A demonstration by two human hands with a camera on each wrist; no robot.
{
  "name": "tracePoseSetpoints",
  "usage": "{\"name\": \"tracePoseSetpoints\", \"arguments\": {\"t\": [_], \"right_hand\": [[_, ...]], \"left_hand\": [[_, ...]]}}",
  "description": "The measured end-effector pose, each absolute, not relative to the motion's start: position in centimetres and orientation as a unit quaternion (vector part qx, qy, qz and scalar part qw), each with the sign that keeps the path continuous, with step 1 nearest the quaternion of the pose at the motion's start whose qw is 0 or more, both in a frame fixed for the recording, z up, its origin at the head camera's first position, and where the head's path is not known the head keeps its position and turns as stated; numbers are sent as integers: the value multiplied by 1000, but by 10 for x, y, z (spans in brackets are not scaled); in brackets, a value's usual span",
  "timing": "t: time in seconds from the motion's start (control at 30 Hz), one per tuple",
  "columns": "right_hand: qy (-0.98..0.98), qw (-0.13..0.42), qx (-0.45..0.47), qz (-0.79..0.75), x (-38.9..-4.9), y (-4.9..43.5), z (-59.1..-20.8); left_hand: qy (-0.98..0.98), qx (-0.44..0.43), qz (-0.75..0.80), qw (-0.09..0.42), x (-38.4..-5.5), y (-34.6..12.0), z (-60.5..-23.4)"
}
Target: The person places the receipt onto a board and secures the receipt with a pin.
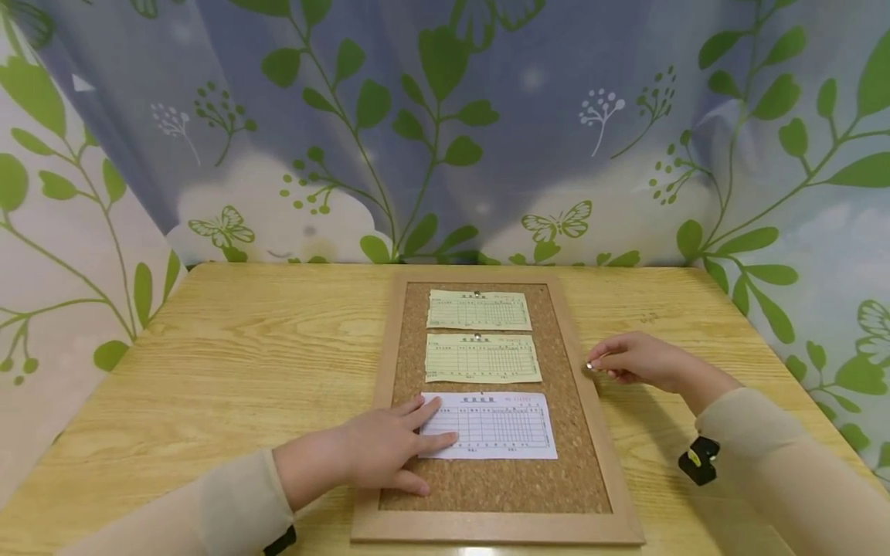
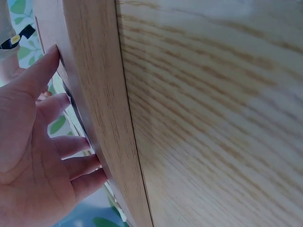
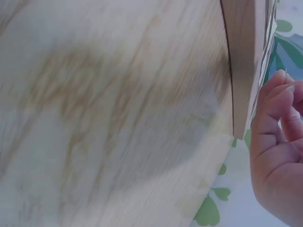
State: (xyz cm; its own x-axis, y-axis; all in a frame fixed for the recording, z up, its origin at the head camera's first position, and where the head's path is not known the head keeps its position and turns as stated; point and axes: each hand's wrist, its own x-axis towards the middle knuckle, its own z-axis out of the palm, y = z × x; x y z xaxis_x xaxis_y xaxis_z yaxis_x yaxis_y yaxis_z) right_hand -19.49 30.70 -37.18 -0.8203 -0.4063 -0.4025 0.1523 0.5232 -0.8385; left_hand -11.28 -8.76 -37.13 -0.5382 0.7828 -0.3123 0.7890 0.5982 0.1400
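Note:
On the lower part of a corkboard (image 1: 514, 490) lies a white printed slip (image 1: 504, 428). My left hand (image 1: 378, 444) rests on its left side with spread fingers, the thumb on the cork below. In the left wrist view those fingers (image 2: 71, 144) reach over the board's wooden frame (image 2: 97, 80). Just right of the board, my right hand (image 1: 643, 361) pinches a small silver thumbtack (image 1: 589, 366) between thumb and fingertips. Its thin point shows in the right wrist view above the fingers (image 3: 277, 101). Two yellow slips, an upper one (image 1: 480, 315) and a lower one (image 1: 480, 363), are tacked above the white slip.
Several tiny tacks (image 1: 649, 317) lie on the wooden table (image 1: 278, 340) at the right of the board. Behind and at both sides hangs a leaf-patterned cloth (image 1: 487, 185). A dark strap device (image 1: 698, 461) sits on the right wrist.

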Motion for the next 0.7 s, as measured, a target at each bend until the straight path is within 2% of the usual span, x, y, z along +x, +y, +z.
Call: {"name": "tracePoseSetpoints", "arguments": {"t": [0.7], "right_hand": [[790,323,-114,-510,-185,263,-367]], "left_hand": [[878,446,-24,173,-112,-87,-369]]}}
